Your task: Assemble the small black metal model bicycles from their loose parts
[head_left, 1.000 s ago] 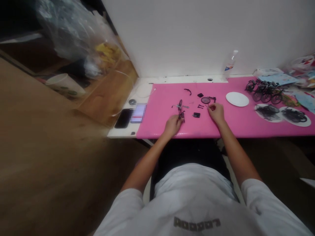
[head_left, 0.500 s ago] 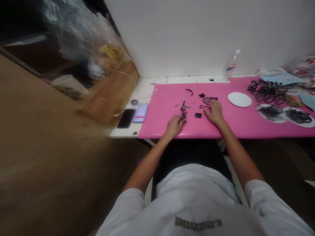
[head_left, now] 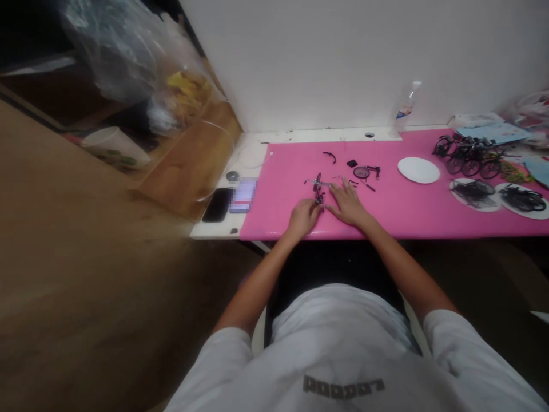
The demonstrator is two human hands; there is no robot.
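Observation:
A small dark bicycle-model frame [head_left: 318,190] stands on the pink table cover [head_left: 412,214]. My left hand [head_left: 302,217] is closed on its lower end. My right hand [head_left: 348,203] lies just right of the frame, fingers spread toward it over where a small black part lay. Beyond my hands lie loose parts: a small wheel [head_left: 361,171], a thin rod [head_left: 368,185], a black block [head_left: 352,163] and a curved black piece [head_left: 329,155].
A white plate [head_left: 418,170] lies to the right, with finished model bicycles [head_left: 469,157] and two plates of black parts [head_left: 497,194] beyond. A phone [head_left: 217,205] and a second lit phone [head_left: 242,194] sit at the table's left end. A plastic bottle [head_left: 405,106] stands by the wall.
My right hand moved left from the small wheel to beside the frame, covering the small black part. My left hand stayed on the frame.

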